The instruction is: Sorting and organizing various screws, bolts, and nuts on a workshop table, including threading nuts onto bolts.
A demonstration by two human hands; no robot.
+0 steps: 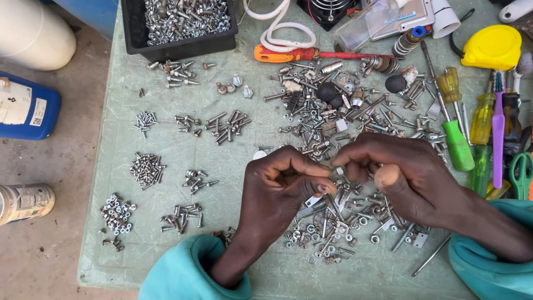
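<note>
1. Just below the middle of the frame, the left hand (283, 186) and the right hand (397, 175) meet over a big loose pile of mixed screws, nuts and washers (338, 222) on a pale green table (266, 272).
2. The left hand is curled nearly closed, thumb pressed toward the bent fingers; the fingertips sit right at the edge of the pile and touch the right hand's fingertips.
3. The right hand is also drawn together, thumb and first fingers pinched on something small and metallic (338, 170); what the piece is cannot be made out, since the fingers cover most of it.
4. Both wrists come out of teal sleeves (189, 275), which are cut off by the lower edge of the frame.
5. Left of the hands, small sorted heaps of screws (147, 169) and nuts (116, 214) lie apart from one another.
6. At the upper left, a black tray full of screws (183, 22) is cut off by the top edge.
7. Along the right edge, screwdrivers with green and yellow handles (458, 144) lie side by side; a yellow tape measure (493, 47) sits above them.
8. An orange-handled screwdriver (300, 54) lies across the top centre.
</note>
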